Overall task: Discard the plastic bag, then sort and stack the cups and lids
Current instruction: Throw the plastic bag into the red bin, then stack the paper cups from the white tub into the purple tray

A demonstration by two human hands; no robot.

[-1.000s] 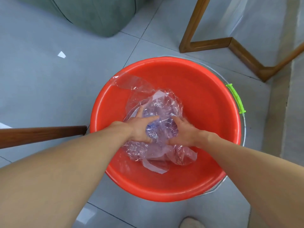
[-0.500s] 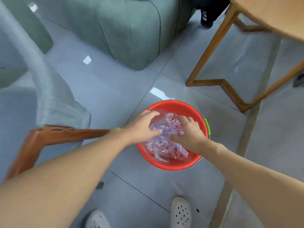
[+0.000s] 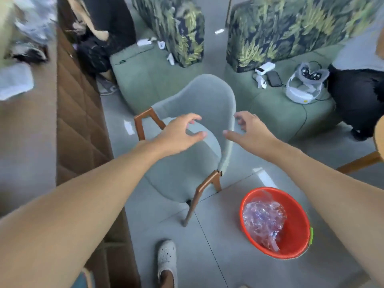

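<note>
A crumpled clear plastic bag (image 3: pixel 262 222) lies inside a red bucket (image 3: pixel 295 229) on the grey tiled floor at lower right. Both my hands are raised well above and away from it, over a chair. My left hand (image 3: pixel 178 136) is held out with fingers curled apart and nothing in them. My right hand (image 3: pixel 250 132) is likewise spread and empty, a short gap from the left. No cups or lids can be made out; blurred items lie at the top left.
A grey chair (image 3: pixel 199 109) with brown wooden legs stands under my hands. A brown quilted table edge (image 3: pixel 79 113) runs down the left. Green sofas (image 3: pixel 291 113) carry leafy cushions, phones and a white headset (image 3: pixel 302 88). My white shoe (image 3: pixel 166 258) is on the floor.
Both hands let go of the bag in the bucket and lifted away. The view rose and swung, so the bucket now sits low on the right and the chair fills the middle.
</note>
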